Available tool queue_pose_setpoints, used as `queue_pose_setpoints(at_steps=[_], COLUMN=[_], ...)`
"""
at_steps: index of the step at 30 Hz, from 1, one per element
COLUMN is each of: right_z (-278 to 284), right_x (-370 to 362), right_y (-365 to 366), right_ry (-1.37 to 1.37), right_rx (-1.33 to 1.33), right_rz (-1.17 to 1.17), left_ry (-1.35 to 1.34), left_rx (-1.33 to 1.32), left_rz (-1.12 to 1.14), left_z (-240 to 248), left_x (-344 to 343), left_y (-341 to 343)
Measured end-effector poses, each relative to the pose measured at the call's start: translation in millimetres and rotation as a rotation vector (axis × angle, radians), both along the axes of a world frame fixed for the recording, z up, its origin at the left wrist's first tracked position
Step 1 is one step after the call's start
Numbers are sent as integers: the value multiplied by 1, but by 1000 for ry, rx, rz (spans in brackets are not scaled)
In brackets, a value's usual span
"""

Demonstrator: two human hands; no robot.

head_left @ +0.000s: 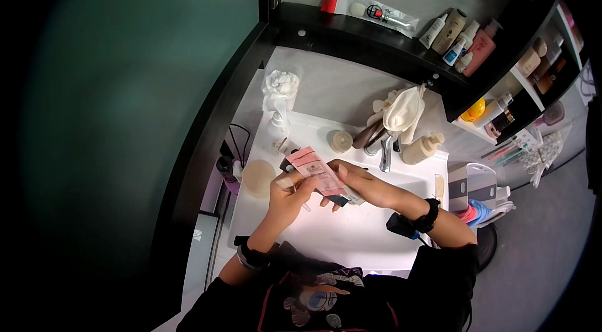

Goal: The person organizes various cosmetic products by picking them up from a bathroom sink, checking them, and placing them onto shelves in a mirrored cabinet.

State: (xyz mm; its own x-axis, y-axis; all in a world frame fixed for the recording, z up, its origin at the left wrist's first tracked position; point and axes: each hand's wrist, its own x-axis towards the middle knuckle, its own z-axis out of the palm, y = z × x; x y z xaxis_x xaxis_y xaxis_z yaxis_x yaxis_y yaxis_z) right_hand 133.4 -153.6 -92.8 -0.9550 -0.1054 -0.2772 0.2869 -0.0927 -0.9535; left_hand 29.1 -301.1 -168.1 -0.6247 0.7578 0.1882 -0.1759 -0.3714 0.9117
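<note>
I am seeing only edges of the dark item (338, 200) beneath the pink packet (318, 173). The left hand (288, 199) and right hand (365, 185) are gripping the packet, nearly closed, above the white sink (351, 235); its long axis is slanting from upper left to lower right.

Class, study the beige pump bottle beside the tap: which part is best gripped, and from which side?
Probably the broad body of the beige pump bottle, below its narrower head, coming from the front over the basin: that side looks open, while the tap stands close on its left.
</note>
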Motion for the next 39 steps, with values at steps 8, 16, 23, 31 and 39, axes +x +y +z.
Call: queue_pose_setpoints(at_steps=[8,16,23,31,39], right_z=[-7,-2,-62,-70,-2], right_x=[0,15,14,49,91], right_y=[-6,-46,-61,-27,36], right_ry=[244,958,447,292,384], right_rx=[479,1652,1101,1238,1574], right_rz=[-199,-263,-305,-224,-576], left_ry=[4,-216,-332,-215,-247], left_rx=[2,199,208,185,195], left_rz=[42,289,194,349,356], left_z=[-8,-10,-5,9,-12], left_x=[-3,3,16,3,-19], left_y=[4,9,13,17,12])
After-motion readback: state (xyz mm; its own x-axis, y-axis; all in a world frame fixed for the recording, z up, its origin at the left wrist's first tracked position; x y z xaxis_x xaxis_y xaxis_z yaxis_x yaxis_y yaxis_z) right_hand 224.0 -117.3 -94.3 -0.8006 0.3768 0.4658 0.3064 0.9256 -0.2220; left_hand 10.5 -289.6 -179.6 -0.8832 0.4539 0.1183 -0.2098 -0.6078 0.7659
